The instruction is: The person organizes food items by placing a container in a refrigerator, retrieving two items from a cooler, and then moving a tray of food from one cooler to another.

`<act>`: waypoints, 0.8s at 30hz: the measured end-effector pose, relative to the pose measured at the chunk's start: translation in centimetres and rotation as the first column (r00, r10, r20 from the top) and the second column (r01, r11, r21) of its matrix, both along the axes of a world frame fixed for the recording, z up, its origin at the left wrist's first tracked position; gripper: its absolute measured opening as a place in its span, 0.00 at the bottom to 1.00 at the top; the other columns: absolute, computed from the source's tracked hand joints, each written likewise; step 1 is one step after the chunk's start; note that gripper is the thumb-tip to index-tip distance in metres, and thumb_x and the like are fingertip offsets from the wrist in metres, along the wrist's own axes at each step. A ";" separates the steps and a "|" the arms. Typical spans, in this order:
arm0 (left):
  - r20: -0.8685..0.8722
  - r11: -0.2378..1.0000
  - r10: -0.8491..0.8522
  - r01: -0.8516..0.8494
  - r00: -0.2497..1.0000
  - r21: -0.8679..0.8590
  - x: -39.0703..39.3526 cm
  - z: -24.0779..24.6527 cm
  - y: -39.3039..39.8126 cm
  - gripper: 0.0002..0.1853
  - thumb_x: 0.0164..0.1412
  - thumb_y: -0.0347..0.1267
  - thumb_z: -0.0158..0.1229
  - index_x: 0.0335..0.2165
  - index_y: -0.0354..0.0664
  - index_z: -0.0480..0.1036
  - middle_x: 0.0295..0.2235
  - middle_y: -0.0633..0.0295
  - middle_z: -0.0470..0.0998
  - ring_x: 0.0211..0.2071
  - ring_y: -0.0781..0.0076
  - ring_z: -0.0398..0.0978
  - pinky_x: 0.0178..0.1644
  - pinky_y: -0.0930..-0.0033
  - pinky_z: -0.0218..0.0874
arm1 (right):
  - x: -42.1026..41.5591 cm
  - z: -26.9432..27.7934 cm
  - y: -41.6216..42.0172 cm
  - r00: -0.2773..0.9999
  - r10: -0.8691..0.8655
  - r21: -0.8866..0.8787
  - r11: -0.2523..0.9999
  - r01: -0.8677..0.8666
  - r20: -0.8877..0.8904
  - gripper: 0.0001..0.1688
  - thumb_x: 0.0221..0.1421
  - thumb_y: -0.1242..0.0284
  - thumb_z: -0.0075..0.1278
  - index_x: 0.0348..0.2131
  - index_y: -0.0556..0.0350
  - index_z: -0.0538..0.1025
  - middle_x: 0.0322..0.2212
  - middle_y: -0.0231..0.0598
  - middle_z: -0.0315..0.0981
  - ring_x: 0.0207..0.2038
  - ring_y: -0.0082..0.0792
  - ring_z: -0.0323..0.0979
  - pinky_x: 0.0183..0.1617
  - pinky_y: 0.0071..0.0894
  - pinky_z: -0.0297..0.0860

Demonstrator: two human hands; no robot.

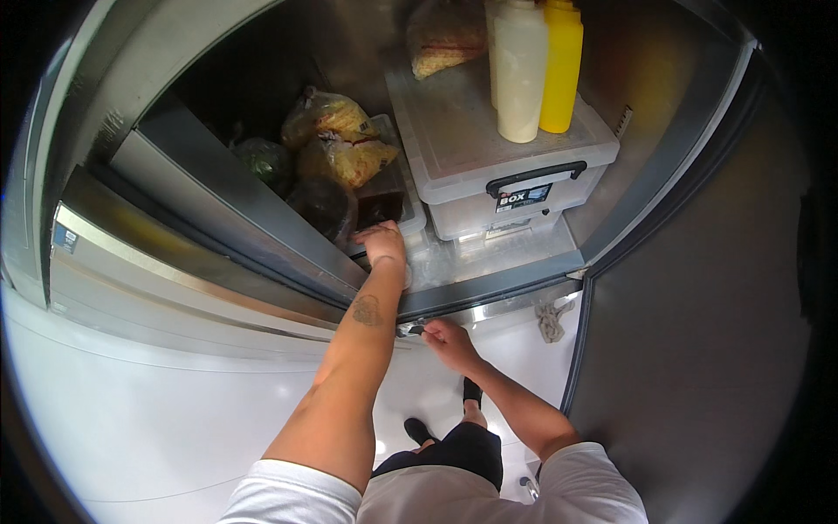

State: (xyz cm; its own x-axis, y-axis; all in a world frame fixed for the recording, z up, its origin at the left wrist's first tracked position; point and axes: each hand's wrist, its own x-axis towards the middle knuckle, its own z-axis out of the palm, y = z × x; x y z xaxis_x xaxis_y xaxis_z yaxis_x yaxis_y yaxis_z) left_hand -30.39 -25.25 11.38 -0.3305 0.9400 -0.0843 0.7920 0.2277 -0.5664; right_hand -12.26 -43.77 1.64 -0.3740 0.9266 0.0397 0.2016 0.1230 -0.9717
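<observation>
My left hand reaches into an upright steel refrigerator, at the front end of a lidded clear plastic storage box. Its fingertips point left beside a dark plastic bag; whether they grip the box's edge is hidden. Clear bags of pale yellow shredded food lie on and beside that box, with a dark flat packet nearer my hand. Outside, just below the refrigerator's sill, my right hand is loosely curled near a small dark fitting. I see nothing held in it.
A larger clear storage box with a black handle stands to the right, carrying a white squeeze bottle, a yellow squeeze bottle and another bag. The refrigerator door hangs open at right. A grey cloth hangs below the sill.
</observation>
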 end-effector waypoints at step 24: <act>0.874 0.956 -0.256 0.242 0.413 0.166 -0.8 6.3 -24.7 0.28 0.57 0.37 0.69 0.51 0.33 0.73 0.45 0.46 0.80 0.37 0.57 0.81 0.41 0.59 0.72 | -0.2 -4.2 -3.6 0.998 0.030 -0.199 0.980 -0.019 0.051 0.14 0.59 0.66 0.58 0.36 0.60 0.77 0.31 0.46 0.79 0.35 0.45 0.79 0.41 0.40 0.74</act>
State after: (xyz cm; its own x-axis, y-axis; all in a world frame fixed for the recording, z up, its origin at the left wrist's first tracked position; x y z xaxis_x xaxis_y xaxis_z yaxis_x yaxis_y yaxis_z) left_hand -31.20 -49.97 17.70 0.1648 0.9713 -0.1714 0.8797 -0.0662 0.4708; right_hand -12.47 -47.41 -2.59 -0.3932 0.9046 -0.1645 0.2535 -0.0653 -0.9651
